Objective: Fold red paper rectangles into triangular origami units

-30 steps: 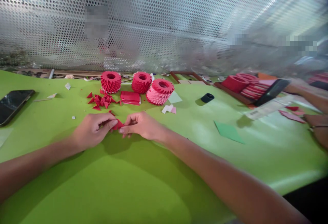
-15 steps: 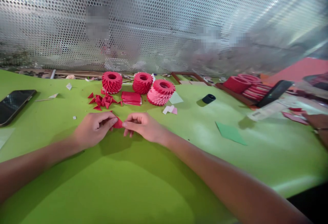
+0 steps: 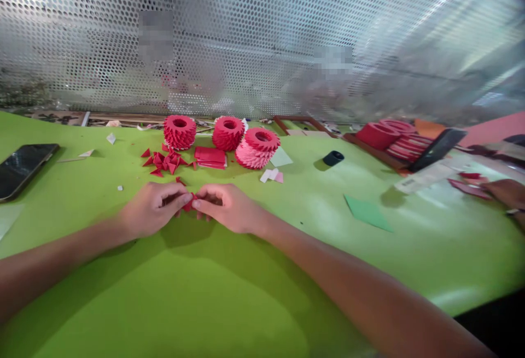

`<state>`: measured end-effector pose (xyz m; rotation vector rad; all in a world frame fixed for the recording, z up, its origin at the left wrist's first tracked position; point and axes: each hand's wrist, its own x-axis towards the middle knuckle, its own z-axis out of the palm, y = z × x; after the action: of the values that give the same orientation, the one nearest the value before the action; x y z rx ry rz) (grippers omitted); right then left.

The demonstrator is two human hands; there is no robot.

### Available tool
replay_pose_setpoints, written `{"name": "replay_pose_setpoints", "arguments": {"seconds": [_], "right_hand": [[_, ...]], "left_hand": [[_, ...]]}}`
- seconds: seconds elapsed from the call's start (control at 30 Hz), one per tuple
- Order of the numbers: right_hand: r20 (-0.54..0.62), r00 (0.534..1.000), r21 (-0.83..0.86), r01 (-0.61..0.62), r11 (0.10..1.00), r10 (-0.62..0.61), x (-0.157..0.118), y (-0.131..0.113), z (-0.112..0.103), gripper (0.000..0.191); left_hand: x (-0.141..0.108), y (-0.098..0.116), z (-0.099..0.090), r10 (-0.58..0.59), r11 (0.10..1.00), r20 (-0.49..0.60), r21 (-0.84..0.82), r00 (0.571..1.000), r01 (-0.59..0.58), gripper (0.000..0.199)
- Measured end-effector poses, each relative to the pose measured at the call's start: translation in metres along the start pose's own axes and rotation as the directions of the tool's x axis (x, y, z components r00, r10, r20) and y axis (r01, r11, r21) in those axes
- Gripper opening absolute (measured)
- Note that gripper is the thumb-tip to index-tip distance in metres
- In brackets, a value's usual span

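Observation:
Between my two hands is a small piece of red paper, partly covered by the fingers. My left hand pinches its left side between thumb and fingers. My right hand is closed on its right side, thumb on top. Just beyond the hands lies a heap of folded red paper triangles. Beside the heap is a stack of red paper slips. Behind stand two red folded-paper rings and a pink-and-red one.
A phone lies at the left. To the right are a black cap-like cylinder, a green paper sheet and a tray of red rings. Another person's hand is at the right edge. A perforated metal screen stands behind.
My right hand has moved slightly left, closer to my left hand. Less of the red paper shows between the fingers now.

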<state>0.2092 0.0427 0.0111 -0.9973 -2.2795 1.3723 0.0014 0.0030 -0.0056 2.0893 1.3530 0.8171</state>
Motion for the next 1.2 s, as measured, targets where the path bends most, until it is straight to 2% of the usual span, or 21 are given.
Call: {"name": "replay_pose_setpoints", "arguments": {"seconds": [0.13,0.33,0.57,0.67,0.77,0.8,0.9,0.97,1.07,1.13,1.2], "right_hand": [[-0.036,0.999,-0.08,0.014,0.997,-0.017,0.0,-0.001,0.001,0.025],[0.015,1.0,0.036,0.006,0.999,-0.006,-0.001,0.001,-0.003,0.025],[0.031,0.997,0.079,0.063,0.995,-0.066,-0.002,0.001,0.0,0.026],[0.03,0.997,0.153,0.067,0.986,-0.072,-0.002,0.003,-0.001,0.026],[0.015,0.999,0.245,0.047,0.968,-0.052,-0.001,0.006,-0.003,0.027],[0.016,0.999,0.274,0.04,0.961,-0.046,0.0,0.007,-0.003,0.028],[0.03,0.998,0.306,0.04,0.951,-0.051,0.001,0.01,-0.004,0.03],[0.036,0.998,0.278,0.045,0.96,-0.057,0.001,0.011,-0.004,0.028],[0.033,0.997,0.189,0.062,0.98,-0.069,0.0,0.009,-0.004,0.027],[0.019,0.996,0.091,0.089,0.992,-0.091,-0.001,0.006,-0.005,0.028],[0.0,0.993,-0.022,0.122,0.992,-0.122,-0.003,0.003,-0.005,0.028]], "left_hand": [[0.0,0.0,0.001,0.004,1.0,-0.009,0.03,1.0,-0.004,0.039],[-0.001,-0.001,0.001,0.048,0.997,-0.004,0.056,0.999,-0.048,0.039],[-0.002,0.0,-0.001,0.079,0.997,0.033,0.011,0.996,-0.08,0.037],[-0.003,0.001,-0.001,0.105,0.994,-0.007,0.018,0.994,-0.104,0.035],[-0.005,-0.001,-0.001,0.18,0.983,-0.099,0.047,0.979,-0.176,0.019],[-0.006,-0.003,-0.001,0.223,0.974,-0.11,0.063,0.968,-0.218,0.019],[-0.01,-0.007,0.001,0.365,0.926,-0.078,0.129,0.928,-0.354,0.015],[-0.011,-0.008,0.002,0.419,0.897,-0.068,0.183,0.906,-0.401,0.012],[-0.011,-0.007,0.001,0.443,0.878,-0.11,0.254,0.89,-0.406,0.019],[-0.01,-0.004,0.0,0.414,0.893,-0.137,0.255,0.9,-0.372,0.025],[-0.01,-0.002,-0.001,0.337,0.927,-0.14,0.222,0.931,-0.302,0.028]]}}
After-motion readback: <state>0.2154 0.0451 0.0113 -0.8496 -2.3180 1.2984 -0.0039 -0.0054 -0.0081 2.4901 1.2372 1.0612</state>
